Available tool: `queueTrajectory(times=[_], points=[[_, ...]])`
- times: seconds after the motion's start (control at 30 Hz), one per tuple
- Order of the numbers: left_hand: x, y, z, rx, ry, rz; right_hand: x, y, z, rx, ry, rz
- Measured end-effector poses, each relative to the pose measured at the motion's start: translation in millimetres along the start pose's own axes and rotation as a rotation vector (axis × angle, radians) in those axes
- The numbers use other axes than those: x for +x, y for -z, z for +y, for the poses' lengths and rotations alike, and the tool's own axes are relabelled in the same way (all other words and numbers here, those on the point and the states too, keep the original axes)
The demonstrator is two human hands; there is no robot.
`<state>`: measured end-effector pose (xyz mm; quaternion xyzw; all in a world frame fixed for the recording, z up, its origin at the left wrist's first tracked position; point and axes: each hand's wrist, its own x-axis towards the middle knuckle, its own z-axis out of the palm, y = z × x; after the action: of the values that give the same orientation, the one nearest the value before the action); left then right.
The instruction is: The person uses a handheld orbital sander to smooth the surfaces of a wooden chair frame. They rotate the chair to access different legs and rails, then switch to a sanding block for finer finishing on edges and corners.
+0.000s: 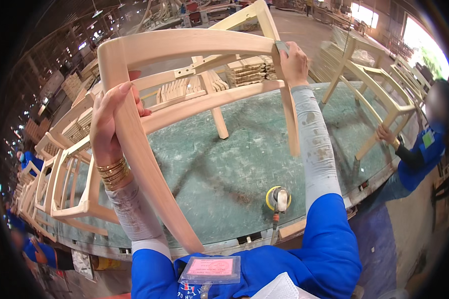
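I hold an unfinished pale wooden chair frame (184, 45) tipped up over a green-topped worktable (234, 164). My left hand (110, 119) wraps around the frame's near leg, gold bangles on that wrist. My right hand (294, 62) presses a small grey sanding pad (282, 47) against the far leg near the curved top rail. Both forearms wear pale dusty sleeves under blue uniform cuffs.
A yellow orbital sander (278, 198) lies on the table's near edge with its cord hanging down. More bare chair frames (70, 184) stand at the left, another frame (374, 84) at the right is held by a person in blue (419, 154). Stacked wooden parts (249, 70) sit behind.
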<state>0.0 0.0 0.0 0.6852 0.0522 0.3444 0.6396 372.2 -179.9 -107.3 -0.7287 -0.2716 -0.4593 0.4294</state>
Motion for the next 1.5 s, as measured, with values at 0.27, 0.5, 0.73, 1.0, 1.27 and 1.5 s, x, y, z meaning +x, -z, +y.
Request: queueTrajectory(times=[0.27,0.5,0.73,1.0,1.27,1.5], points=[[7.4,-9.2,-11.4,-0.081,-0.03,0.158,39.3,-38.5,1.0,-0.108,0.215,-0.054],[18.9,0.0,-10.1,-0.137,-0.096,0.15,51.0,-48.4,10.6,-0.062,0.256,-0.015],[28.1,-10.9,-12.2,-0.007,-0.108,0.154,48.0,-36.0,18.4,-0.117,0.204,-0.072],[25.0,-17.3,-17.1,0.069,-0.089,0.186,-5.7,-0.8,29.1,0.007,0.064,-0.099],[26.0,-21.5,-7.9,-0.032,-0.014,0.071,26.8,-25.1,34.0,-0.153,0.23,-0.085],[24.8,-14.5,-10.0,0.022,-0.033,0.034,43.7,-20.2,23.8,-0.166,0.243,-0.073]])
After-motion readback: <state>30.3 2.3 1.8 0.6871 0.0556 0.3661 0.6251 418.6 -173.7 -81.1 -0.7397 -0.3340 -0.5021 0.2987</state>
